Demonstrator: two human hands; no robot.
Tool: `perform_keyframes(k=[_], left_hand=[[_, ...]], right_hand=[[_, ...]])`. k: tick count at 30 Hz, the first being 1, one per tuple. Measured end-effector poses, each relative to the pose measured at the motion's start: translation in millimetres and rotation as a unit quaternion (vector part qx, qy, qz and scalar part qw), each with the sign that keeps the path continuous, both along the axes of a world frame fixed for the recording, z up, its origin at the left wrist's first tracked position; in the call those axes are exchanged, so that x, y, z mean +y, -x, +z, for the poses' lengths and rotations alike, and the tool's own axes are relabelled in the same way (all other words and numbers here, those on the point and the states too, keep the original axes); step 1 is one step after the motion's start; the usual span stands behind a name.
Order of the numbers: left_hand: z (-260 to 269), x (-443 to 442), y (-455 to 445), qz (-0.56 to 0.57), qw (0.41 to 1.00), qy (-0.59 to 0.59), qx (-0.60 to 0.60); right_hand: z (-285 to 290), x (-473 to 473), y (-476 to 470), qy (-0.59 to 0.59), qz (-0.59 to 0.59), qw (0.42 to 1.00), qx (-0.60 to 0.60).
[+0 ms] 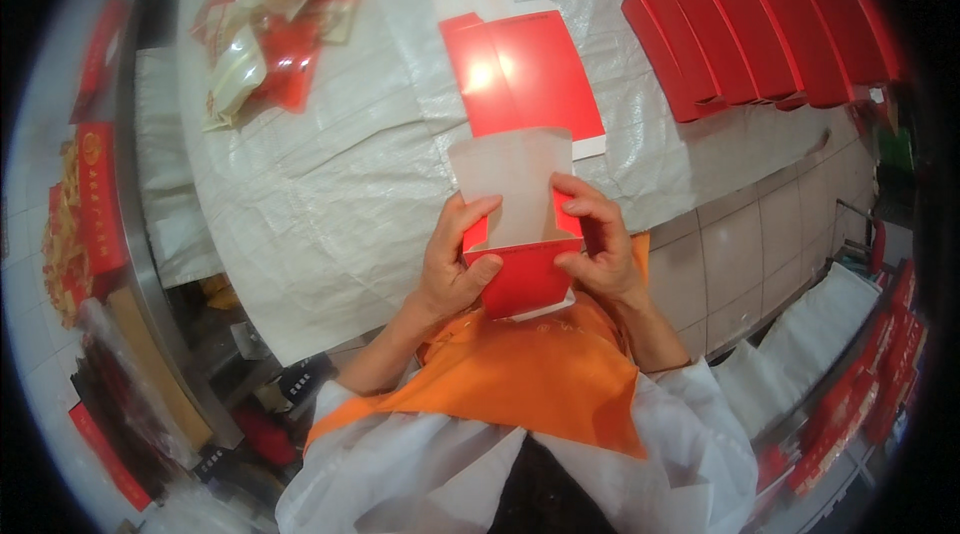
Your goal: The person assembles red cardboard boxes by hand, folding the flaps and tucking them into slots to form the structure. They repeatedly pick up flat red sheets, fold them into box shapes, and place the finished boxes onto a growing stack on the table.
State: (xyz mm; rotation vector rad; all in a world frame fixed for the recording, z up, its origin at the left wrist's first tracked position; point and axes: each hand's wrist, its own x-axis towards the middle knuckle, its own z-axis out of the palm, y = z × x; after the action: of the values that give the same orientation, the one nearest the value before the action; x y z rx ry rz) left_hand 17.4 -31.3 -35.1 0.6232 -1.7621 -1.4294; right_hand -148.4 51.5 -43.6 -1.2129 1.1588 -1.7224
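Note:
Between my hands, close to my orange apron, is a small red cardboard box (529, 275) with a pale inside. Its large flap stands up on the far side, and small red side flaps show near my fingers. My left hand (459, 256) grips the left wall, thumb on the near red face. On the right side my right hand (600, 237) holds it the same way, fingertips at the side flap. Just beyond lies a flat red carton blank (525, 72) on the white woven plastic sheet (337, 234). The box's underside is hidden.
Clear and red plastic packets (289, 46) are heaped at the far left of the sheet. A row of red boxes (750, 23) stands at the far right. Left, past a metal edge, are red printed cartons (101, 196). Tiled floor (720, 249) shows at the right.

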Motion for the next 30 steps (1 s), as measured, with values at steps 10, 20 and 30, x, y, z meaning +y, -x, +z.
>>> perform_keyframes(k=[10,20,30], left_hand=[[55.0,-29.2,28.6,-0.05,0.998,0.008,0.048],[41.2,-3.7,31.4,0.012,0.952,-0.291,0.092],[21.3,-8.6,12.4,0.007,0.992,-0.125,0.03]], right_hand=[[66.2,-29.2,43.5,0.03,0.044,0.991,0.126],[34.6,-3.1,14.9,-0.127,-0.004,0.976,-0.176],[20.7,-7.5,11.5,-0.062,0.071,0.995,-0.037]])
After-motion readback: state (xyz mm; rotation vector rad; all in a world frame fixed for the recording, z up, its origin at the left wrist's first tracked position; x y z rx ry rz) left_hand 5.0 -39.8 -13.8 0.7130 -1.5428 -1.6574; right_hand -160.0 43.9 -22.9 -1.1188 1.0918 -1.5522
